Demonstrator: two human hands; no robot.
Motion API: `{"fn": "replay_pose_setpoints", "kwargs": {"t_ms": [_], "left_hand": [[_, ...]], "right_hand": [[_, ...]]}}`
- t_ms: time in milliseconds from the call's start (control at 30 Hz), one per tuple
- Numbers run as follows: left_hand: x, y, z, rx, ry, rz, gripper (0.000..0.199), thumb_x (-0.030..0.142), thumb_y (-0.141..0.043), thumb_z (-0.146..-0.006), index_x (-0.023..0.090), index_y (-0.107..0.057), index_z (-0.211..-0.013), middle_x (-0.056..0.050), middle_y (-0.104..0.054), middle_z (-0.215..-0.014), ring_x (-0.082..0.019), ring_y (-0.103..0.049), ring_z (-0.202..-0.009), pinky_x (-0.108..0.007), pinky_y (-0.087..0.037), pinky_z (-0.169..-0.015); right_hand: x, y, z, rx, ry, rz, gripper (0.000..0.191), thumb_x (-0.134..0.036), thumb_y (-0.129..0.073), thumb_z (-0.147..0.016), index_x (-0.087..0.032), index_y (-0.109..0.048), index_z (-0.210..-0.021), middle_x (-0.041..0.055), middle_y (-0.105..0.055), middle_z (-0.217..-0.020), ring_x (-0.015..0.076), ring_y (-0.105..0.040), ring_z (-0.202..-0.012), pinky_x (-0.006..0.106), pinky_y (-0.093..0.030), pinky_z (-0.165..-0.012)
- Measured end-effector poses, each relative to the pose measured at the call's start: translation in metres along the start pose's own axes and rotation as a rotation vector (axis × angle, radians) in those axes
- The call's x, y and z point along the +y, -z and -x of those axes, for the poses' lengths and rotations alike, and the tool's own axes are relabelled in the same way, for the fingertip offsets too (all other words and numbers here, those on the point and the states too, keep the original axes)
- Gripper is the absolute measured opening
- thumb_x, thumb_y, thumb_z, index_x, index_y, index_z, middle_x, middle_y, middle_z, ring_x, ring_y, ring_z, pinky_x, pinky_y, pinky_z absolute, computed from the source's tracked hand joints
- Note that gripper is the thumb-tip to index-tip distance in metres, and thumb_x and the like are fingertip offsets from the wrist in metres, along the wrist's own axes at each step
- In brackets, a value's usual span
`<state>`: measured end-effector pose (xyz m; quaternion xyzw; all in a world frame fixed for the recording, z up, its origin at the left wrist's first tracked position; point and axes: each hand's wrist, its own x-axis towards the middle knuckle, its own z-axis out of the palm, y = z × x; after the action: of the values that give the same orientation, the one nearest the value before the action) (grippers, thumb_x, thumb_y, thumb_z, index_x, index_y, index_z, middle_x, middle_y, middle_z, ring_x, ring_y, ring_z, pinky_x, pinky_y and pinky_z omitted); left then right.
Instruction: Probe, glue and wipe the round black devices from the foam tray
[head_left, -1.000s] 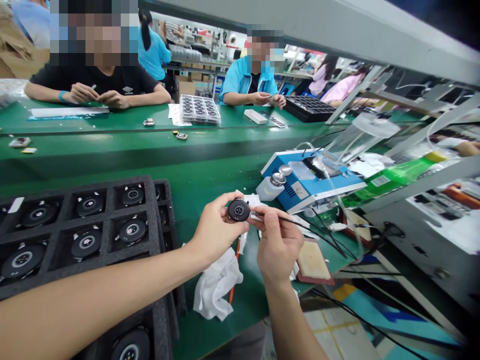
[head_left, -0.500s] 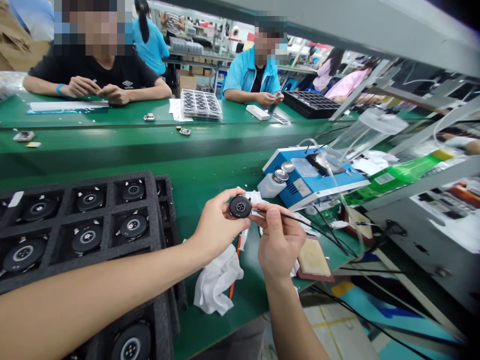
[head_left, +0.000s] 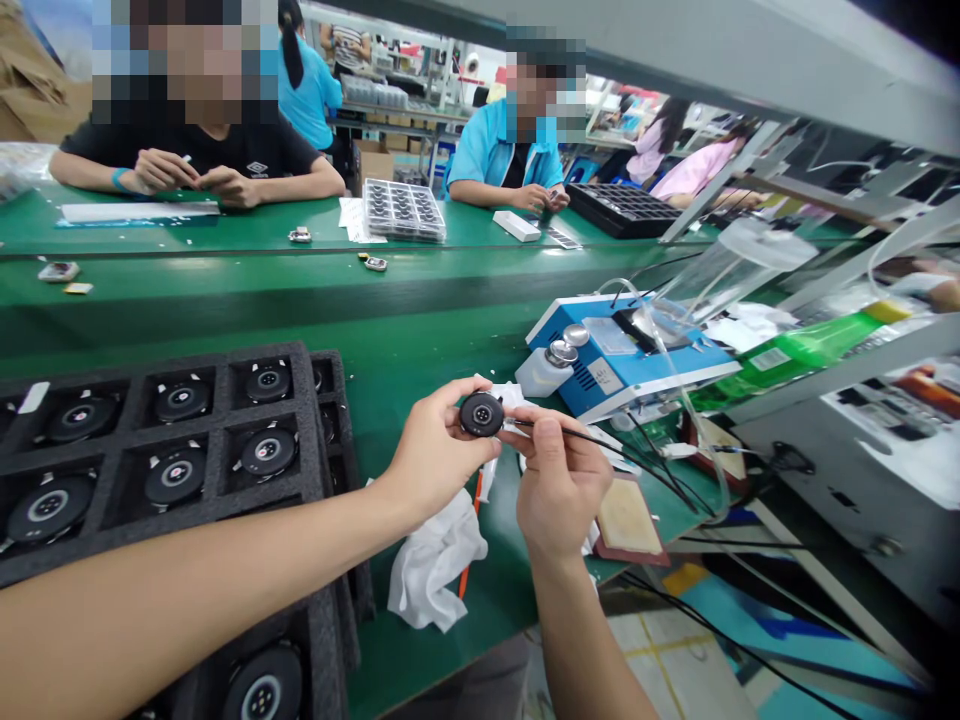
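Observation:
Between the thumb and fingers of my left hand (head_left: 439, 440) is a round black disc part (head_left: 481, 414), its face with small central contacts turned toward me. My right hand (head_left: 562, 480) is closed in a pinch on a thin black cable tool (head_left: 529, 423), whose tip meets the right edge of the disc. To the left, a black foam tray (head_left: 214, 422) holds several similar round parts in square compartments. Below my hands lie a crumpled white cloth (head_left: 435, 565) and an orange stick (head_left: 464, 580).
A blue box device (head_left: 600, 375), a dispenser bottle (head_left: 545, 370) and a green bottle (head_left: 810, 345) stand right. Beyond the belt (head_left: 247, 285), two people work with their hands near a clear tray (head_left: 403, 212). A metal frame crosses the upper right.
The small items on the belt have shifted slightly to the right. My hands hold almost the same pose, with the disc and tool still together.

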<state>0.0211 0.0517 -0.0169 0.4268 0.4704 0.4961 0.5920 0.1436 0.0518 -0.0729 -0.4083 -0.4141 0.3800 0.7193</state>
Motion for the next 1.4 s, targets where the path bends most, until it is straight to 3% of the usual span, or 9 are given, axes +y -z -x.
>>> {"fn": "replay_pose_setpoints", "kwargs": {"t_ms": [1400], "left_hand": [[-0.0009,0.001,-0.0004,-0.011,-0.016,0.035,0.049,-0.002,-0.069,-0.061,0.015,-0.064,-0.107,0.0,-0.066,-0.085,-0.01,-0.057,-0.072,-0.02,-0.043,-0.063]], "right_hand": [[0.0019,0.0008,0.0003,0.003,-0.006,0.002,0.023,-0.039,-0.071,-0.091,-0.017,-0.077,-0.089,0.0077,-0.077,-0.094,0.0216,-0.075,-0.086,0.035,-0.065,-0.072]]}}
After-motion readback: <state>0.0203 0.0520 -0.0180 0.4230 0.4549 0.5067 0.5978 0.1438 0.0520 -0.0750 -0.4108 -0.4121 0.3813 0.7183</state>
